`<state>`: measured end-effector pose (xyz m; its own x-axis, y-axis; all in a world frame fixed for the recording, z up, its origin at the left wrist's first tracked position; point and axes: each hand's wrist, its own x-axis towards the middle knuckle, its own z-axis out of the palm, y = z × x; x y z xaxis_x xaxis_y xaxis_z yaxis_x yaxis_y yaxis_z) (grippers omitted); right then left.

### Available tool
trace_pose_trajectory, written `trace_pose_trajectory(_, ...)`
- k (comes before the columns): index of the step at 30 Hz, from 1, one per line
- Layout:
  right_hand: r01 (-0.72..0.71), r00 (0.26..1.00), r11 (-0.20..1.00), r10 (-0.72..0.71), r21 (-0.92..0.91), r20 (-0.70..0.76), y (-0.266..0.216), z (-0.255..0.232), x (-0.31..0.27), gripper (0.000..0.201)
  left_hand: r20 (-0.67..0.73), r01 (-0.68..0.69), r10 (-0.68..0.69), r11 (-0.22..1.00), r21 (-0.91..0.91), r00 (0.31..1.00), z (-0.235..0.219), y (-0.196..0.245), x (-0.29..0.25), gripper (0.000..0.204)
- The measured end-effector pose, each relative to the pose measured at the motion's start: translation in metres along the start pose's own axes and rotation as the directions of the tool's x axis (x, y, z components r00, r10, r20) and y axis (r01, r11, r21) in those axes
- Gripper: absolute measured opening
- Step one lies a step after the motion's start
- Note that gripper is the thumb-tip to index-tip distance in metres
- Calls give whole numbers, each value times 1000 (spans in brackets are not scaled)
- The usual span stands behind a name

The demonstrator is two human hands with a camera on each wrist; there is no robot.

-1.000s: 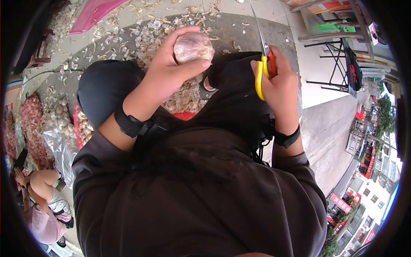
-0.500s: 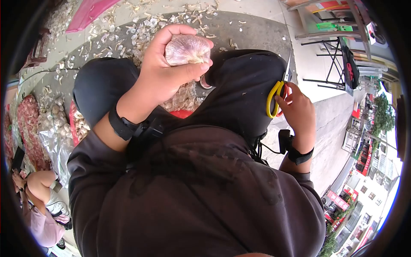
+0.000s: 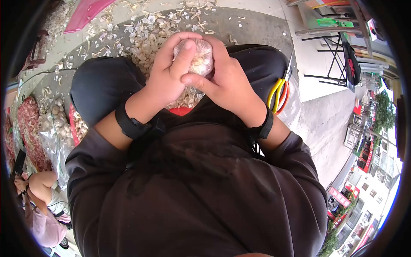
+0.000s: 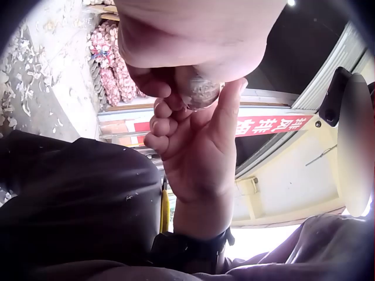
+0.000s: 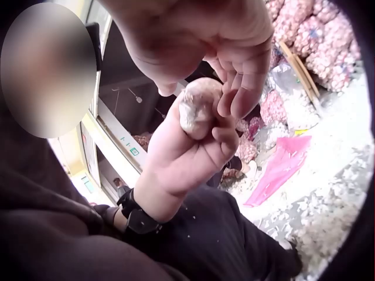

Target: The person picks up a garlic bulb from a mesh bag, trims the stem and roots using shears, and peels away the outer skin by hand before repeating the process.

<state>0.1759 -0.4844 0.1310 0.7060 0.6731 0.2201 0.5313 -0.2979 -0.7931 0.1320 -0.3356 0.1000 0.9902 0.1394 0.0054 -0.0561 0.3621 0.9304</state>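
A whole garlic bulb point(image 3: 202, 60) with pale, purple-streaked skin is held between both hands above the lap. My left hand point(image 3: 165, 81) grips it from the left, with the thumb lying over its near face. From the other side my right hand point(image 3: 229, 81) curls its fingers round the bulb, the thumb below it. The right wrist view shows the bulb's whitish underside point(image 5: 196, 114) between the two hands. Scissors point(image 3: 279, 95) with yellow and red handles lie by the right knee, blades pointing away, and no hand touches them.
Loose garlic skins point(image 3: 147, 38) litter the floor ahead, and a heap of peelings shows between the legs. At left stand bags of garlic point(image 3: 55, 122) near a seated person point(image 3: 45, 205). A pink plastic sheet point(image 3: 87, 15) lies at far left; a black folding stand point(image 3: 338, 64) is at right.
My right hand has lowered the scissors to the right knee, let go of them, and come across to the garlic bulb. The left hand has kept the bulb, and its thumb has shifted over it.
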Motion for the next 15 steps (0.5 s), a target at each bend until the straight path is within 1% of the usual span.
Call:
trace_pose_trajectory(2, 37, 998, 999, -37, 11, -52, 9, 12, 5, 74, -34, -13, 14, 1000, 27, 999, -4, 0, 0, 34)
trace_pose_trajectory(3, 58, 995, 998, -56, 16, -77, 12, 15, 7, 74, -44, -13, 11, 1000, -29, 999, -6, -1, 2, 35)
trace_pose_trajectory(4, 43, 995, 998, -40, 39, -86, 12, 16, 8, 71, -54, -13, 9, 996, -85, 999, -9, -4, 4, 37)
trace_pose_trajectory(5, 58, 994, 998, -57, 9, -94, 13, 18, 7, 69, -61, -10, 1, 990, -143, 998, -11, -6, 5, 39)
trace_pose_trajectory(7, 87, 990, 994, -93, -58, -109, 17, 19, 6, 65, -75, 80, -95, 980, -183, 993, -13, -3, 7, 41)
trace_pose_trajectory(10, 68, 986, 998, -66, 6, -155, 20, 22, 6, 60, -86, 174, -199, 957, -233, 976, -11, -3, 13, 43)
trace_pose_trajectory(11, 88, 980, 994, -74, 65, -184, 25, 26, 6, 58, -91, 194, -222, 950, -244, 971, -11, -3, 15, 44)
trace_pose_trajectory(13, 130, 966, 974, -83, 183, -244, 34, 33, 9, 53, -69, 154, -168, 974, -168, 983, -10, -7, 12, 48)
trace_pose_trajectory(14, 73, 979, 954, -13, 291, -203, 32, 32, 6, 50, -55, 135, -143, 982, -131, 988, -9, -9, 11, 51)
trace_pose_trajectory(15, 12, 987, 920, 53, 392, -155, 19, 27, 6, 47, -20, 172, -174, 982, -83, 985, -11, -10, 10, 53)
